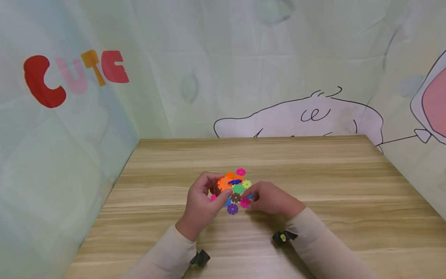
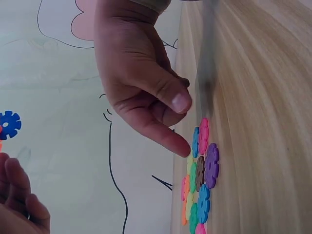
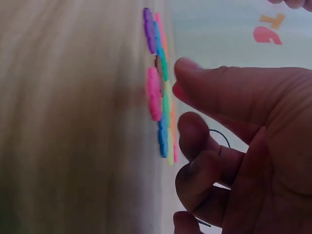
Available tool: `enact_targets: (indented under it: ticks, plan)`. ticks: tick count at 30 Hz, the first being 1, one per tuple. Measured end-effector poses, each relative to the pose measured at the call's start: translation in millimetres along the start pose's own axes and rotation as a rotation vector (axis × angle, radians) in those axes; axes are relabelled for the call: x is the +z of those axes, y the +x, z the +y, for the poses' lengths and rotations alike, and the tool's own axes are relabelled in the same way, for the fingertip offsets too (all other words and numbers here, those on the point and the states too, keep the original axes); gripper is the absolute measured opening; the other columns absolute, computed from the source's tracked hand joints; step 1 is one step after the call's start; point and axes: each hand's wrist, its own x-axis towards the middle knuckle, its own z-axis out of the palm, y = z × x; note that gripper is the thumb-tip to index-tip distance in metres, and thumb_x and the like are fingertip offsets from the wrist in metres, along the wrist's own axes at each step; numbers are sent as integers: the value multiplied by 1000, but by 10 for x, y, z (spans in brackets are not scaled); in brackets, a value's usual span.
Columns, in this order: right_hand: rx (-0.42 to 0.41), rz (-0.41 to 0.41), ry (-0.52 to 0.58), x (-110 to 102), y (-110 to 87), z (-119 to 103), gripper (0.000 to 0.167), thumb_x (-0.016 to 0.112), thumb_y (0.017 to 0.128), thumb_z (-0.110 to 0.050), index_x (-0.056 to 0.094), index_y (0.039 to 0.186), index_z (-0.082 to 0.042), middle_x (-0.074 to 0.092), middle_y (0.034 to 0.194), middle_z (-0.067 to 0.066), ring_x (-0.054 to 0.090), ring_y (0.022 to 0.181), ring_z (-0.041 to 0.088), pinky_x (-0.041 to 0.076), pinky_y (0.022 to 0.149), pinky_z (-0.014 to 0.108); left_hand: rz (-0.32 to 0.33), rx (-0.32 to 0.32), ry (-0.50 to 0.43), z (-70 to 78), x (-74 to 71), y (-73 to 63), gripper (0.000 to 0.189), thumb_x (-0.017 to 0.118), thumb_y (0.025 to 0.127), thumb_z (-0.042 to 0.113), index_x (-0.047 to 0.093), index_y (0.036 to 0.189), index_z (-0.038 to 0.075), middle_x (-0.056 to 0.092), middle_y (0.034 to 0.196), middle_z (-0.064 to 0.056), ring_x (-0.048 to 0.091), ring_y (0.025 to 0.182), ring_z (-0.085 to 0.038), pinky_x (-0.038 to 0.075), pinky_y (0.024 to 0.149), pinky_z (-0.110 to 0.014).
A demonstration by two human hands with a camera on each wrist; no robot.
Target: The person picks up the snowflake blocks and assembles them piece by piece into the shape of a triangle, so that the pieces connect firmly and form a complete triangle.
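My left hand (image 1: 203,197) holds an orange snowflake disc (image 1: 224,183) above the table. A dark blue disc (image 1: 235,181) appears joined to it; in the left wrist view, the blue disc (image 2: 10,124) juts out beyond the left fingertips (image 2: 19,170). My right hand (image 1: 273,197) is low at the right side of a flat group of discs, fingers loosely bent, nothing held. Below its index finger in the left wrist view lie a pink disc (image 2: 204,136), a brown disc (image 2: 200,173) and a purple disc (image 2: 212,165). Some discs are hidden behind the left hand.
Several more discs lie close together on the wooden table (image 1: 156,162), among them a green disc (image 1: 238,188), a yellow disc (image 1: 247,184) and a far pink disc (image 1: 241,171). A printed cloth backdrop (image 1: 167,89) stands behind and beside the table.
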Motion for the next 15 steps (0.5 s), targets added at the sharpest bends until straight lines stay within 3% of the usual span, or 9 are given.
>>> enact_targets:
  ticks: [6, 15]
  plan:
    - [-3, -4, -52, 54, -19, -43, 31, 84, 87, -4, 81, 116, -15, 62, 76, -1, 54, 68, 16, 48, 62, 30, 3, -10, 5, -10, 17, 5, 33, 78, 88, -4, 63, 118, -2, 63, 92, -9, 55, 79, -17, 50, 70, -22]
    - [-33, 19, -147, 68, -13, -52, 21, 83, 84, 1, 75, 95, -15, 65, 80, -4, 57, 76, 17, 53, 74, 35, 4, -49, 8, 0, 25, -3, 34, 79, 88, -2, 63, 118, 0, 62, 91, -8, 55, 79, -16, 49, 70, -22]
